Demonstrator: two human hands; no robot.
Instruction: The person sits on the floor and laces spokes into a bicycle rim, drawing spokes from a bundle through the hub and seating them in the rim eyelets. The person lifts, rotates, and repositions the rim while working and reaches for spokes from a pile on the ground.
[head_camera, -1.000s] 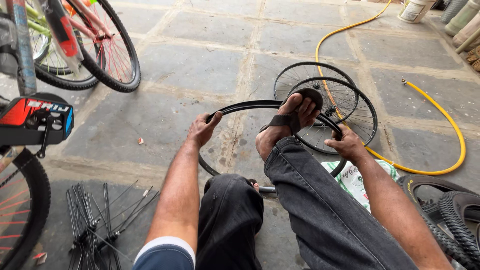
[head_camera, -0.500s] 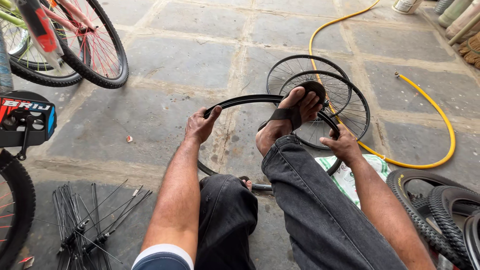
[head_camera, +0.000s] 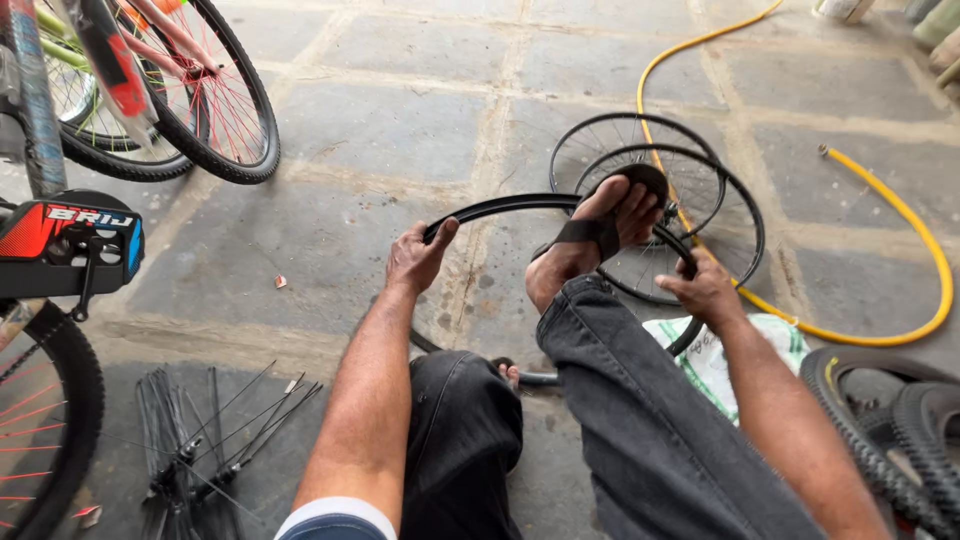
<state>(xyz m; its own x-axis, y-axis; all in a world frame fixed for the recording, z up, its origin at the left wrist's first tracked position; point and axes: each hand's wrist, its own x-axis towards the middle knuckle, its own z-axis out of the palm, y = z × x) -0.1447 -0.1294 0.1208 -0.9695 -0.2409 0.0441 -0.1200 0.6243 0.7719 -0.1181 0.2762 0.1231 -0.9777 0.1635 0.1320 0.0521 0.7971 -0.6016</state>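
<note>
A black bicycle tyre (head_camera: 510, 204) stands on the stone floor in front of me, bent into an oval. My left hand (head_camera: 417, 257) grips its upper left part. My right hand (head_camera: 706, 291) holds its right side. My sandalled right foot (head_camera: 598, 232) presses against the inside of the tyre's far edge, and my other foot (head_camera: 508, 372) rests by its near edge. Both my legs, in dark trousers, stretch out below the hands.
Two spoked wheel rims (head_camera: 668, 205) lie flat beyond the tyre, with a yellow hose (head_camera: 900, 217) looping past them. Loose spokes (head_camera: 205, 430) lie at lower left. Bicycles (head_camera: 150, 95) stand at upper left, knobbly tyres (head_camera: 895, 430) at lower right, beside a white sack (head_camera: 715, 355).
The view has shifted slightly as my head moved. Both hands and the foot keep their hold on the tyre, which looks stretched a little wider.
</note>
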